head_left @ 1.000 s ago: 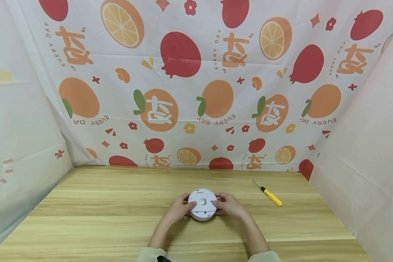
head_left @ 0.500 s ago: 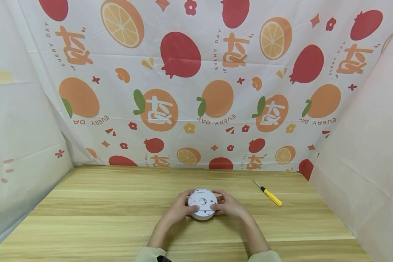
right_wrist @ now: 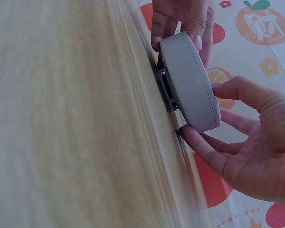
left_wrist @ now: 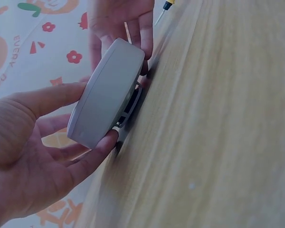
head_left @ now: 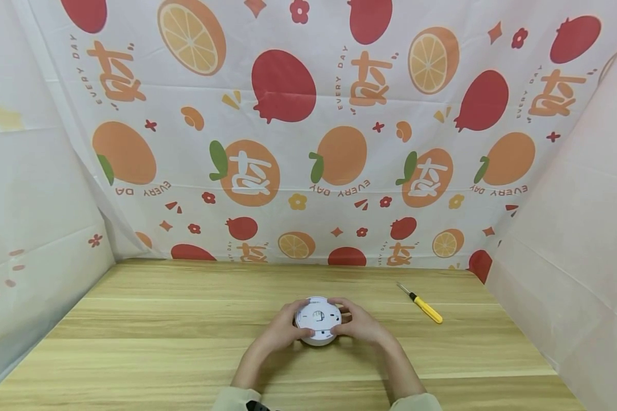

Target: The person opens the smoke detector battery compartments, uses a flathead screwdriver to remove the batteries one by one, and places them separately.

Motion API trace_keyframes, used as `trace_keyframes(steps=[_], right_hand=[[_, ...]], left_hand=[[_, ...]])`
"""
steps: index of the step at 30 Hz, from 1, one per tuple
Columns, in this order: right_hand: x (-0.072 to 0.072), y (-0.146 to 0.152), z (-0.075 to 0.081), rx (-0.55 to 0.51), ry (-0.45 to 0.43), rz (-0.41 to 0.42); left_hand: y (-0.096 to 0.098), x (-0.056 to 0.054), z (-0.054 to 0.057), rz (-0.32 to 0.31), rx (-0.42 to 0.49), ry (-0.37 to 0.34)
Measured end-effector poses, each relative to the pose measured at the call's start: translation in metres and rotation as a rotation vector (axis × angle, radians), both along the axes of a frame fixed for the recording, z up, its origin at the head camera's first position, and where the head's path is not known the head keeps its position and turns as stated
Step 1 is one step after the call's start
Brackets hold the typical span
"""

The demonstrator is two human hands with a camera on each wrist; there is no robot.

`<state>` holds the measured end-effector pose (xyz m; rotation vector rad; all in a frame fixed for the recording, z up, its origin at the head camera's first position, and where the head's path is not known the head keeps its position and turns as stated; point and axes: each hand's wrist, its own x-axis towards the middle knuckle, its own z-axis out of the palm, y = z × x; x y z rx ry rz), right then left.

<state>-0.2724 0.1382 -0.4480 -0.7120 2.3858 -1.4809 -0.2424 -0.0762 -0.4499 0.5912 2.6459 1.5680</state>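
Note:
A round white smoke detector [head_left: 317, 323] is between both hands, its flat back with a central hole and small slots facing up in the head view. The left hand [head_left: 283, 326] grips its left side, thumb on the near part of the back. On the other side the right hand [head_left: 361, 323] holds it the same way, the two thumbs close together. In both wrist views the detector's smooth side wall [left_wrist: 107, 90] shows, with fingers under its lower edge. A slotted raised part [right_wrist: 167, 88] juts from its underside, close above the table.
A yellow-handled screwdriver [head_left: 425, 307] lies on the wooden table [head_left: 185, 342] to the right of the hands, tip pointing away to the left. Fruit-printed cloth [head_left: 298, 171] hangs behind the table, and pale cloth walls stand on both sides.
Both thumbs have slid nearer the detector's front edge and closer together. The other fingers have moved up over its far rim. The detector stays in the same place; the screwdriver has not moved.

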Motion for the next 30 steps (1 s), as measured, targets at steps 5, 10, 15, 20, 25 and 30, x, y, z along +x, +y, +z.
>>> trace_keyframes(steps=[5,10,15,20,25,30], right_hand=[[0.001,-0.001,0.001,0.054,0.041,-0.021],[0.003,-0.004,0.003,0.121,0.119,-0.044],[0.003,-0.005,0.004,0.146,0.147,-0.042],[0.000,-0.003,0.001,0.158,0.161,-0.026],[-0.001,-0.001,0.000,0.152,0.170,-0.013],[0.000,0.000,0.000,0.131,0.178,0.004]], left_hand=[[-0.001,-0.003,-0.002,-0.026,0.027,0.004],[-0.003,-0.007,-0.003,-0.065,0.055,0.020],[-0.007,-0.010,-0.006,-0.088,0.077,0.021],[-0.009,-0.012,-0.009,-0.083,0.064,0.035],[-0.009,-0.013,-0.011,-0.073,0.036,0.054],[-0.009,-0.015,-0.012,-0.060,0.043,0.047]])
